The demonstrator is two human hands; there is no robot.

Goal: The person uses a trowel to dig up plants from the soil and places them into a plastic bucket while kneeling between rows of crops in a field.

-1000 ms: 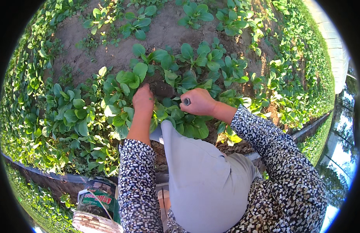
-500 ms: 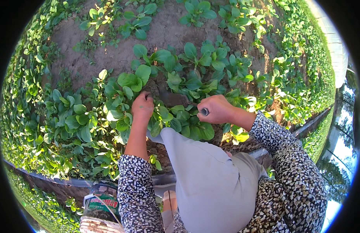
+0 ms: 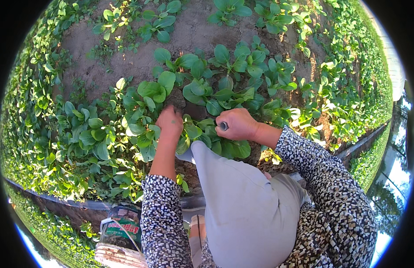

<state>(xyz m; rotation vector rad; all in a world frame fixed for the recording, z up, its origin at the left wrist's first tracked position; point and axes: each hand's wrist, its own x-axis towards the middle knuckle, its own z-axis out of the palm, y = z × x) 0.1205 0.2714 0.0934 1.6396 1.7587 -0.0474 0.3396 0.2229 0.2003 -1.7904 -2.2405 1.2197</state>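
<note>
My right hand (image 3: pixel 239 126) is wrapped round a short tool with a grey tubular handle (image 3: pixel 224 126), its open end toward me. A flat brown blade (image 3: pixel 195 111) shows past the leaves to the left of that fist, low against the soil. My left hand (image 3: pixel 170 121) reaches down at the base of the leafy greens, fingers curled toward the ground. Leaves and shade hide its fingertips, so whatever they grip is not visible. Broad green leaves (image 3: pixel 155 90) stand just beyond the left hand, and a clump of leafy greens (image 3: pixel 224 91) grows beyond the blade.
More leafy greens (image 3: pixel 88 129) crowd the left side and the right. Bare soil (image 3: pixel 88 58) lies farther off. My grey-trousered knee (image 3: pixel 242 192) rises below my hands. A dark edging strip (image 3: pixel 77 204) borders the bed, with a white bucket (image 3: pixel 119 255) and a printed bag (image 3: pixel 126 227) beside it.
My right hand and the tool have shifted left, bringing the blade nearer my left hand. The left hand has moved slightly right, its fingers lower among the leaves.
</note>
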